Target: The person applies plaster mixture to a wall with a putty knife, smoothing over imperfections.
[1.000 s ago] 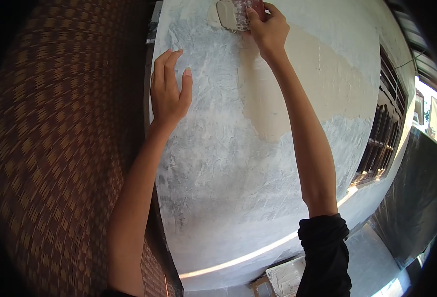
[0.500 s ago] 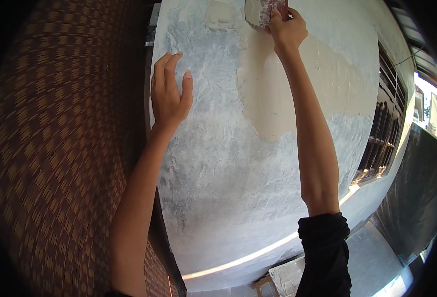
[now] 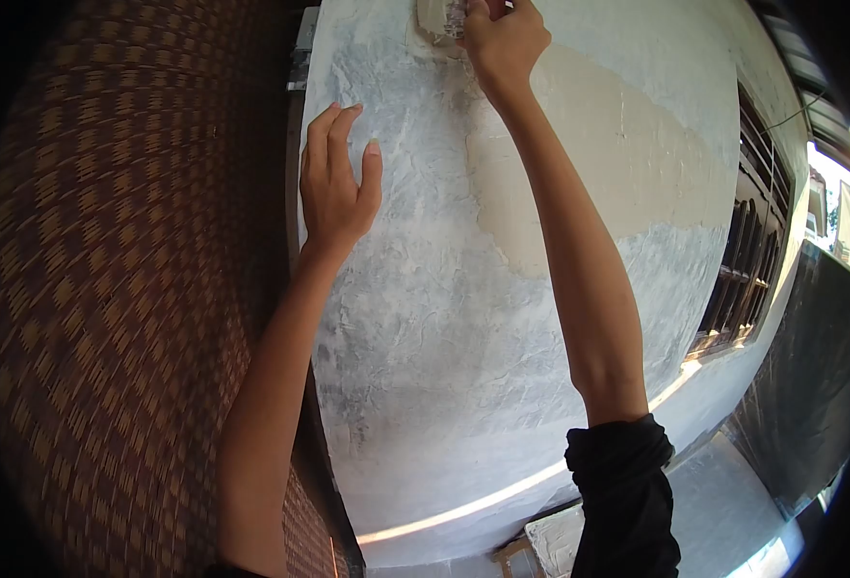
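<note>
My right hand [image 3: 507, 43] is closed around a putty knife [image 3: 439, 19] at the top edge of the view, its blade smeared with pale putty and held against the wall. Part of the tool is cut off by the frame. Below and right of it, a broad beige patch of putty [image 3: 608, 144] covers the rough grey-white wall [image 3: 405, 318]. My left hand [image 3: 338, 178] holds nothing; its fingers are apart and slightly bent, in front of the wall's left edge.
A woven brown bamboo screen [image 3: 117, 270] runs along the left side. On the right, a barred window [image 3: 738, 250] is set in the wall. Low down, a putty-coated tray [image 3: 555, 539] stands partly behind my right sleeve. A dark panel [image 3: 796, 376] leans at far right.
My right hand has moved left and slightly up with the putty knife, which now covers the spot where a small separate putty patch showed. My left hand stays almost in place.
</note>
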